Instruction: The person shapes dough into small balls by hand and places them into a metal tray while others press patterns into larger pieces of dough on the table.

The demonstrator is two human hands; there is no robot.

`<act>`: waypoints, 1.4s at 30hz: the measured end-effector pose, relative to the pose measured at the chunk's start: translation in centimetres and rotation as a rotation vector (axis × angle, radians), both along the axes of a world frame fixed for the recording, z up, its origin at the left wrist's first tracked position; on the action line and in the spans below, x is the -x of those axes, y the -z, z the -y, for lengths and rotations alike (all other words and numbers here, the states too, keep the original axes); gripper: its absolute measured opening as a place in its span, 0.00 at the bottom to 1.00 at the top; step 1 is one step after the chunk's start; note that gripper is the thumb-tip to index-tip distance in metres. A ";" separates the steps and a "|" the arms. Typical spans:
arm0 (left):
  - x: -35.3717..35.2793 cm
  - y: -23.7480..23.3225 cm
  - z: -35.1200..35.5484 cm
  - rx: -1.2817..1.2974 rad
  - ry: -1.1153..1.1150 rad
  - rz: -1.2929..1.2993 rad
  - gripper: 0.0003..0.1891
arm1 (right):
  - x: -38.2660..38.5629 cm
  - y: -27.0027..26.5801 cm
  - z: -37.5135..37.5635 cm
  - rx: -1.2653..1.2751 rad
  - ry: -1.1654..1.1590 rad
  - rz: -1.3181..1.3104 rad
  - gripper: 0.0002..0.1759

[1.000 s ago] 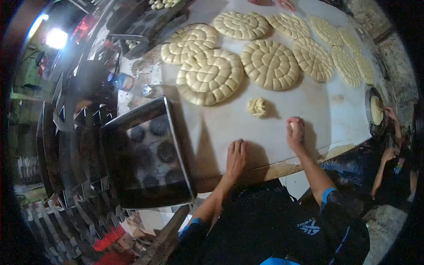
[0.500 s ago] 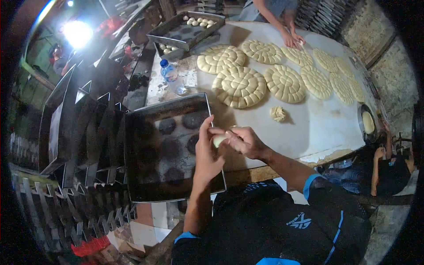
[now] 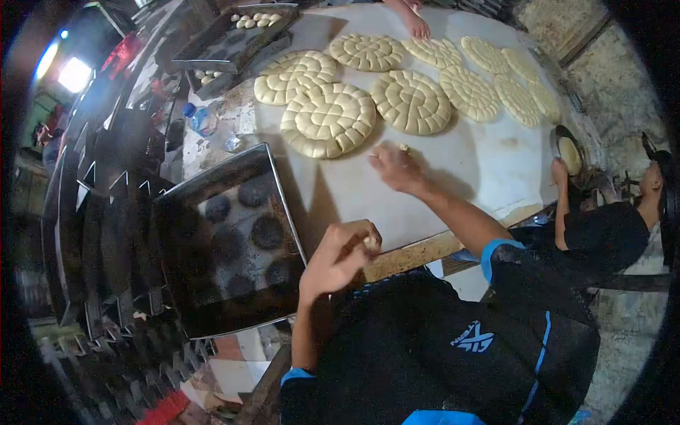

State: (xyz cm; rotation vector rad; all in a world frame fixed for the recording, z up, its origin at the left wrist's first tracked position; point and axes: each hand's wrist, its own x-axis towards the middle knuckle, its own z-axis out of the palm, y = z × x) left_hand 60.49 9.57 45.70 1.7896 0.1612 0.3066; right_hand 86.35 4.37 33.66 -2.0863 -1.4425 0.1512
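Left hand [image 3: 338, 256], just right of a dark tray [image 3: 184, 269], is closed around a small dough piece [image 3: 370, 243] at the table [image 3: 354, 195] edge. Right hand [image 3: 392, 167] lies farther up the table, fingers bent over a dough bit [image 3: 404, 147] near scored rounds [image 3: 329, 119]; I cannot tell whether it grips.

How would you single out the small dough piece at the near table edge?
Start at the big pale work table and come to its near edge beside the dark metal baking tray. There the left hand pinches a small pale dough lump, plain and held, unlike the flat scored dough discs beyond.
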 end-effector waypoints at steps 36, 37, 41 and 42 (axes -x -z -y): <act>0.7 8.1 15.5 -0.282 -0.460 -0.287 0.13 | 12.9 1.1 17.2 -0.212 -0.038 -0.106 0.12; 1.1 9.1 16.0 -0.262 -0.372 -0.263 0.11 | 12.6 2.5 18.6 -0.167 -0.009 -0.072 0.13; 0.2 10.3 17.3 -0.079 -0.137 -0.293 0.12 | 9.8 3.8 22.1 -0.171 0.235 0.018 0.11; -0.4 9.4 16.5 0.000 -0.084 -0.345 0.13 | 7.4 3.3 22.7 -0.032 0.277 -0.044 0.14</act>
